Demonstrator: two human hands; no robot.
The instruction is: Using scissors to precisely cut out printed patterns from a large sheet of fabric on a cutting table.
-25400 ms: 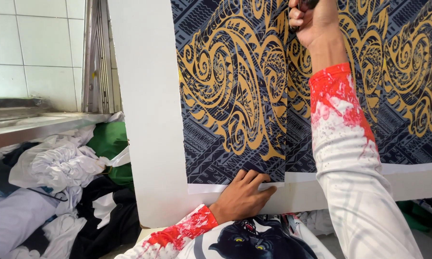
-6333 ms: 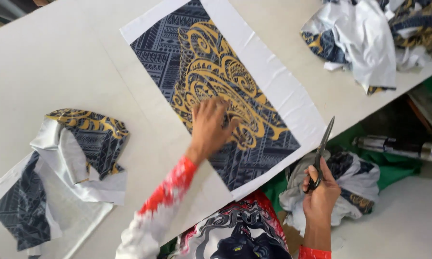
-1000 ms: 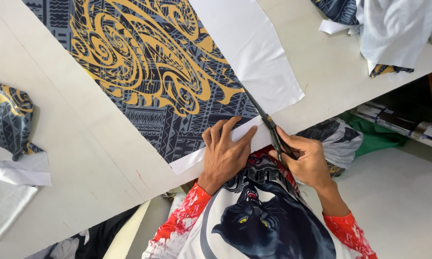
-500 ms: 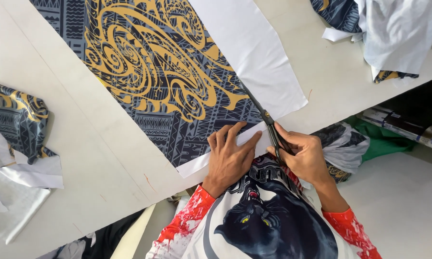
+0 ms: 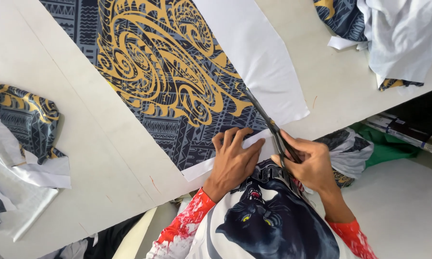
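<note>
My left hand [image 5: 232, 160] lies flat, fingers spread, pinning the near edge of the printed fabric panel [image 5: 163, 81] spread on the bench [image 5: 81, 158]. My right hand [image 5: 308, 160] is clamped around the scissors [image 5: 268, 125], blades at the white margin. The cloth looks light, limp and likely to slide, so I judge it best held close beside the blades.

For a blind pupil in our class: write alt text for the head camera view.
A person's right hand works black scissors along the edge of a printed fabric panel, dark blue with gold swirls and white borders, while the left hand presses its near edge onto a pale table. Fabric scraps lie at left.
</note>
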